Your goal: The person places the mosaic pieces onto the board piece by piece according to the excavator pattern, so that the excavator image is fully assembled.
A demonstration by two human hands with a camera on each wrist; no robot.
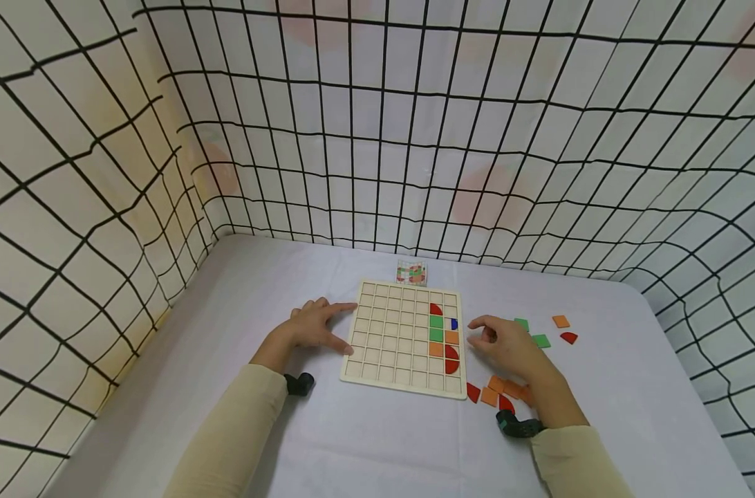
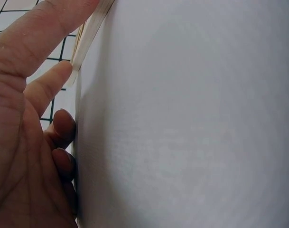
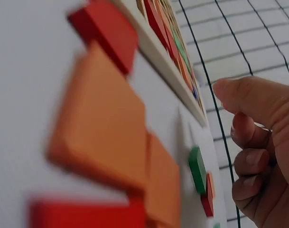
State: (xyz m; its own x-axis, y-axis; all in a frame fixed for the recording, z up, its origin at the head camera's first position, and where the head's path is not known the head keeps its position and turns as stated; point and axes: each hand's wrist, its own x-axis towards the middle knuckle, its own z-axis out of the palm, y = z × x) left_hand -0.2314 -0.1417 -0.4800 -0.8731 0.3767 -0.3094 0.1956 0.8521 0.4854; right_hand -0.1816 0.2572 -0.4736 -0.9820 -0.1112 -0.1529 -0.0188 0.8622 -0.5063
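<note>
A pale wooden grid board [image 1: 377, 339] lies on the white cloth. In its right columns sit red quarter-round pieces [image 1: 451, 366], green squares [image 1: 436, 321], orange squares [image 1: 451, 337] and a blue piece [image 1: 454, 324]. My left hand [image 1: 312, 325] touches the board's left edge with spread thumb and forefinger; the left wrist view shows its other fingers bent near the cloth. Just right of the board hovers my right hand [image 1: 508, 346], fingers loosely bent. In the right wrist view, no piece shows between its thumb [image 3: 253, 95] and fingers.
A small patterned card [image 1: 411, 272] lies behind the board. Loose orange squares [image 1: 489, 396] and red pieces [image 1: 473, 392] lie by the board's lower right corner. Beyond the right hand are green squares [image 1: 541, 341]. Black wire mesh [image 1: 377, 131] encloses the table.
</note>
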